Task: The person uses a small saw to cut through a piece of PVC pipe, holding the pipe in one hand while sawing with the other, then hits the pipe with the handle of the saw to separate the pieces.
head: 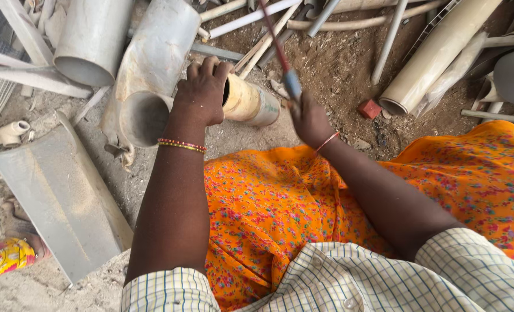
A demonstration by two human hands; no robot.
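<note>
My left hand (202,92) grips the open end of a short cream-coloured pipe piece (251,104) that lies on the dirt in front of my knees. My right hand (309,121) is closed around the blue handle of a thin tool (283,55) with a red blade or shaft, which is raised and blurred above the pipe piece. Bangles sit on both wrists. Orange flowered cloth (280,202) covers my lap.
Large grey pipes (153,52) lie to the left, one with its open mouth (144,118) beside my left hand. A flat grey sheet (60,196) lies at the left. A long cream pipe (436,55), thin tubes and a small red block (370,108) are scattered on the dirt.
</note>
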